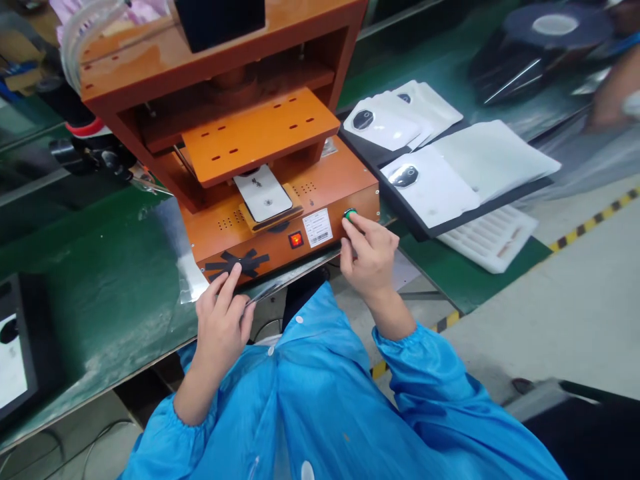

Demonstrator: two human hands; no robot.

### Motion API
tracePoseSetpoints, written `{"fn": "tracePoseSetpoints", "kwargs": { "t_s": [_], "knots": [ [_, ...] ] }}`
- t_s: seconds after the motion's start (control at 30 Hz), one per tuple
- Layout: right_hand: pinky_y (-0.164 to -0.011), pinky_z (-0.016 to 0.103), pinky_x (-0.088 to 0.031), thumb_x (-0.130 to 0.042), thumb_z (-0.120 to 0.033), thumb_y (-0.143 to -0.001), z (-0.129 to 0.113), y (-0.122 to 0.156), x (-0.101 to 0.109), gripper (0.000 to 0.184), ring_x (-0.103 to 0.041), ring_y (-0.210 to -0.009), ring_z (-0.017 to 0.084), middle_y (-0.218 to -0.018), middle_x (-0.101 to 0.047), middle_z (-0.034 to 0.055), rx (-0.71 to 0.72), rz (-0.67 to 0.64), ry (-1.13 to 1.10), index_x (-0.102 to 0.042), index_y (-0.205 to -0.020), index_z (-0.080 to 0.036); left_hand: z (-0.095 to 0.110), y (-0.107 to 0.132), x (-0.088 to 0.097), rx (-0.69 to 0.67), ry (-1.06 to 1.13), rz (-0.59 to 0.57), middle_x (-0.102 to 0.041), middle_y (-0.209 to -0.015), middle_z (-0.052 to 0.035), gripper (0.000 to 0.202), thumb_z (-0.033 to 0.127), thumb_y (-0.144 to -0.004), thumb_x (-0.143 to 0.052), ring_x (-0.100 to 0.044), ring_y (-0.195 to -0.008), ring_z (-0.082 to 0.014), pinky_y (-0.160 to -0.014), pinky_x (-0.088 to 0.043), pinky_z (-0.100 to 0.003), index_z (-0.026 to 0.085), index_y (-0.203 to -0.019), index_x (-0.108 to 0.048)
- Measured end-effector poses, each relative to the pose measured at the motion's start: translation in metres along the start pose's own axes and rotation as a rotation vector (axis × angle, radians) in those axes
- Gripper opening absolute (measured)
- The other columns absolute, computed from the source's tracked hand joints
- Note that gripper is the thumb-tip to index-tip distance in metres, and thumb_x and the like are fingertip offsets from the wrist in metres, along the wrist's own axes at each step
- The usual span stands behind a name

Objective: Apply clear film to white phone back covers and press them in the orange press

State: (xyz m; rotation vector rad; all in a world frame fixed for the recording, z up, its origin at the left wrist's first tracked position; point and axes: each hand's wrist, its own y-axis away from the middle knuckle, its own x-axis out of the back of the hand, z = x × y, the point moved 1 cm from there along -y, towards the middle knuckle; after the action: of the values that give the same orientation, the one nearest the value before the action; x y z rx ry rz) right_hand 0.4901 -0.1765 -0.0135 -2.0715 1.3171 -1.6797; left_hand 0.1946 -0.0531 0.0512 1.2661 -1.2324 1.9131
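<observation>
An orange press machine stands in front of me on the bench. My right hand has its index finger on the green button at the right of the front panel; the other fingers are partly curled and grip nothing. My left hand is open at the panel's left side, its index fingertip at the star of black tape. Between the hands is a lit red switch. A white phone-shaped panel lies on the small base plate, partly under the raised orange plate.
To the right, a black tray holds several white sheets with dark camera-shaped patches. A white slotted tray sits below it. Clear film lies left of the press. A film roll and another person's blurred arm are farther right.
</observation>
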Motion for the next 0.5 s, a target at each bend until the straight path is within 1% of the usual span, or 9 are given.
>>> {"fn": "tracePoseSetpoints", "kwargs": {
  "t_s": [0.1, 0.23, 0.5],
  "knots": [
    [-0.106, 0.054, -0.047, -0.049, -0.027, -0.104, 0.0057, 0.0022, -0.0012, 0.047, -0.069, -0.127, 0.035, -0.141, -0.072, 0.0173, -0.016, 0.018, 0.021, -0.068, -0.146, -0.023, 0.0023, -0.001, 0.0009, 0.02, -0.02, -0.002, -0.06, -0.16, -0.0162, 0.011, 0.022, -0.102, -0.066, -0.059, -0.138, -0.04, -0.108, -0.044, -0.055, 0.02, -0.092, -0.071],
    [-0.105, 0.055, -0.049, -0.05, -0.028, -0.103, 0.0101, 0.0027, -0.0021, 0.048, -0.068, -0.126, 0.037, -0.141, -0.07, 0.0188, -0.029, 0.025, 0.049, -0.067, -0.148, -0.022, 0.0038, 0.0, 0.0012, 0.043, -0.029, -0.008, -0.059, -0.161, -0.0142, 0.01, 0.023, -0.101, -0.068, -0.06, -0.133, -0.0399, -0.104, -0.043, -0.054, 0.02, -0.092, -0.071],
    [-0.105, 0.055, -0.05, -0.051, -0.029, -0.104, 0.0117, -0.0003, -0.0034, 0.05, -0.066, -0.127, 0.037, -0.141, -0.07, 0.0188, -0.03, 0.026, 0.032, -0.064, -0.152, -0.02, 0.0018, 0.0016, 0.0001, 0.058, -0.007, -0.012, -0.058, -0.163, -0.0136, 0.01, 0.021, -0.1, -0.069, -0.061, -0.13, -0.0392, -0.101, -0.04, -0.053, 0.02, -0.09, -0.071]
  ]
}}
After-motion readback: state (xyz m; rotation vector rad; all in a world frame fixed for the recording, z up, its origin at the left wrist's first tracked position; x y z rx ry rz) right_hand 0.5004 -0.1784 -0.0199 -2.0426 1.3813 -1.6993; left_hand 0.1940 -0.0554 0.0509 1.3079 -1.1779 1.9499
